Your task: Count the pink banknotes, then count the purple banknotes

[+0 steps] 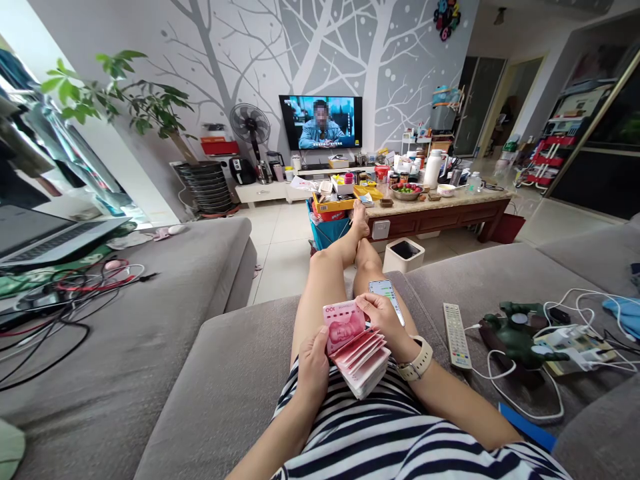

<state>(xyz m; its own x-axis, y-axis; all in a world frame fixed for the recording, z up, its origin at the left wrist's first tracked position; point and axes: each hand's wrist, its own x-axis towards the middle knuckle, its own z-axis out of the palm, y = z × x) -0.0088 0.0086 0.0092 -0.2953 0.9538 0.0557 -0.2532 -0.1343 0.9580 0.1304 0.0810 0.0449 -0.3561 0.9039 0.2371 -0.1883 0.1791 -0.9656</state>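
We see the wad of banknotes [364, 375] between both sets of fingers: those of the left hand [311, 365] pinch its left edge, thumb on top, while those of the right hand [386, 321] pinch the far corner of a pink note [344, 329]. Just beyond the right fingers we find a phone [383, 291]; to their right, a remote control [457, 337].

A thick, fanned stack of pink paper banknotes [357, 353] tilts, held over the black-and-white striped cloth garment [373, 443].
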